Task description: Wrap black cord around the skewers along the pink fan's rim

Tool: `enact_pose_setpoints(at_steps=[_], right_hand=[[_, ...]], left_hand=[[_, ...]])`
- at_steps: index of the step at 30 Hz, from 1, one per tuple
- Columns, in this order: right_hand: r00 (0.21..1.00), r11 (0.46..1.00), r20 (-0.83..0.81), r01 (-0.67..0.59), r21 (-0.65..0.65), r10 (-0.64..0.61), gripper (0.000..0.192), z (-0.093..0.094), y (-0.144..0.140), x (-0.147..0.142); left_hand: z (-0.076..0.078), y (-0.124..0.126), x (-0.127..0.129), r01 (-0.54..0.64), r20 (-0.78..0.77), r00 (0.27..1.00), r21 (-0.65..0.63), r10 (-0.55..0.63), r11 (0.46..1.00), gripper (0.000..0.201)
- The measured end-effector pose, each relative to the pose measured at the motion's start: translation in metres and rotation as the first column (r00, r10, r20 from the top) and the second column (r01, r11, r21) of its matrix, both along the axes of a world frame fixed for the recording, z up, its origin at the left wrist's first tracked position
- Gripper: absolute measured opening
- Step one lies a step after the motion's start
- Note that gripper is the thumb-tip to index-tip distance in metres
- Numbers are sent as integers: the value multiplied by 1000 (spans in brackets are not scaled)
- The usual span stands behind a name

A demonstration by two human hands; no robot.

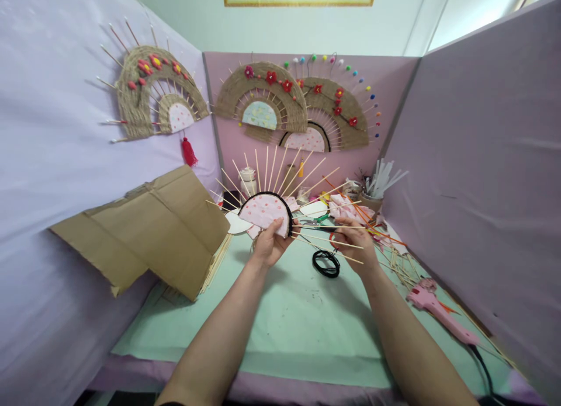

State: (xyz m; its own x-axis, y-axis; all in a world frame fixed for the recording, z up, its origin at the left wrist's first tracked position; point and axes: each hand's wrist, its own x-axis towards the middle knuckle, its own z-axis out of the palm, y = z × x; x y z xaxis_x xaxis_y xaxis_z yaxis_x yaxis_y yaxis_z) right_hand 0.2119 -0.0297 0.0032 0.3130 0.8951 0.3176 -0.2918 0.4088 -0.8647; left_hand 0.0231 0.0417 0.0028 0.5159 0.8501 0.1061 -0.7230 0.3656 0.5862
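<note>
My left hand (272, 244) grips a half-round fan (265, 212) by its lower right part, thumb on the front and fingers behind. The fan has a pink spotted cloth face, a black cord along its curved rim, and several thin wooden sticks (275, 169) spreading outward. Closed around a pair of scissors, my right hand (354, 242) is at the fan's right side, among the lowest sticks. A red-orange handle loop (332, 240) shows beside the fingers, and the dark blades point at the black rim. Below, a coil of black cord (326, 264) rests on the green tabletop (284, 318).
Folded cardboard (153, 231) leans at the left. A pink glue gun (442, 315) with a black cable lies at the right, near loose sticks (398, 271). Cloth scraps (346, 207) and a pot of white glue sticks (381, 181) are behind. Finished fans (263, 90) hang on the panels.
</note>
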Motion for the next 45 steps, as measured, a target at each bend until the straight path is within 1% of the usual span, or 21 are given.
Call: enact_pose_setpoints(at_steps=[4, 7, 9, 11, 13, 16, 18, 20, 22, 25, 27, 29, 32, 33, 35, 37, 40, 43, 45], right_hand=[[992, 996, -114, 56, 64, -48, 15, 14, -7, 26], [983, 989, -173, 87, 123, -65, 13, 16, -15, 35], [988, 981, -144, 86, 173, -61, 10, 16, -19, 37], [996, 976, -77, 64, 208, -49, 7, 16, -23, 37], [999, 977, -2, 33, 208, -33, 7, 16, -26, 38], [997, 991, 77, 10, 134, -20, 10, 15, -26, 43], [991, 1000, 133, -10, 27, 6, 14, 13, -24, 48], [976, 993, 203, -52, -107, 73, 18, 9, -22, 54], [949, 967, 265, -109, -230, 170, 22, 6, -20, 58], [887, 922, 364, -148, -357, 283, 25, 3, -20, 58], [815, 898, 464, -147, -416, 348, 28, 3, -21, 54], [700, 878, 579, -144, -457, 417, 32, 5, -21, 46], [502, 868, 721, -141, -476, 477, 31, 5, -17, 29], [453, 869, 749, -143, -474, 483, 30, 3, -15, 22], [368, 843, 761, -173, -509, 535, 26, -4, -10, 6], [341, 833, 761, -191, -519, 552, 25, -13, -7, -9], [322, 816, 751, -246, -523, 577, 24, -25, -6, -27], [290, 807, 755, -273, -524, 588, 21, -30, -8, -36], [272, 809, 764, -267, -525, 585, 20, -30, -8, -37]], left_hand=[[0, -2, 2, -16, -37, 999, 8, 17, 1000, 18], [-1, -3, 4, -31, -56, 998, 10, 32, 999, 19], [-2, -3, 5, -39, -60, 997, 17, 40, 999, 19], [-2, -2, 5, -46, -60, 997, 22, 47, 999, 20], [-2, -2, 5, -43, -57, 997, 22, 44, 999, 21], [-1, -1, 4, -27, -44, 999, 29, 28, 999, 21], [-1, -2, 3, -11, -31, 999, 34, 12, 999, 21], [0, -2, 2, 2, -15, 1000, 33, -2, 999, 21], [1, -3, 2, 11, 2, 1000, 25, -11, 1000, 20], [2, -4, 1, 18, 14, 1000, 15, -18, 1000, 20], [3, -5, 1, 23, 13, 1000, 17, -23, 1000, 20], [3, -5, 1, 29, 13, 999, 25, -29, 999, 20], [2, -6, 1, 42, 21, 999, 20, -42, 999, 20], [2, -6, 2, 48, 24, 999, 10, -48, 999, 20], [1, -7, 3, 60, 27, 998, -16, -60, 998, 20], [0, -9, 4, 73, 18, 997, -27, -72, 997, 21], [-2, -12, 6, 102, 0, 995, -7, -102, 995, 22], [-3, -14, 7, 135, -8, 991, 15, -135, 991, 22], [-3, -16, 8, 144, -13, 990, 17, -144, 989, 21]])
